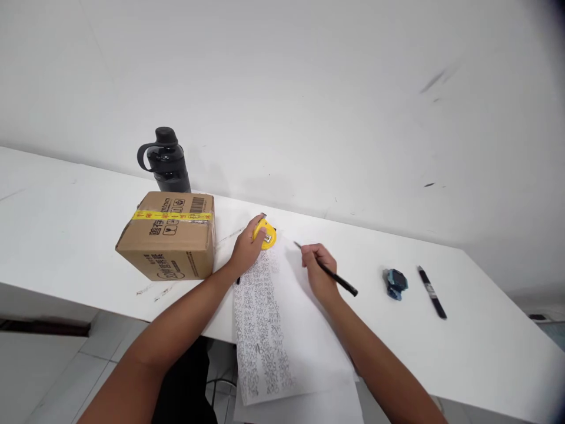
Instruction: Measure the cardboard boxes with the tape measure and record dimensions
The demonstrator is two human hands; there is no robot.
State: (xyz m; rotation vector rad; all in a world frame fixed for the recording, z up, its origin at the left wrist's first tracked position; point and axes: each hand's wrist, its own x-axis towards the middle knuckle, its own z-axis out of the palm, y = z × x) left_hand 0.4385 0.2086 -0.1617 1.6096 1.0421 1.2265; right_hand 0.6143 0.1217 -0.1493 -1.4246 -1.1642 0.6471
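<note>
A yellow tape measure (270, 240) rests at the top of a written sheet, with my left hand (248, 247) closed around its left side and the thumb on its face. My right hand (321, 272) grips a black pen (338, 277), its tip pointing up and left above the sheet's blank right part. The long white paper sheet (309, 347) carries columns of dense handwriting on its left half. Its lower end hangs over the table's front edge, with another sheet showing beneath.
Left of my arm stands a cardboard box (176, 259) with yellow tape; a black bottle (170, 165) is behind it. To the right lie a blue wristwatch-like object (395, 284) and a second black pen (431, 292). A white wall (309, 106) runs along the white table's (379, 335) back.
</note>
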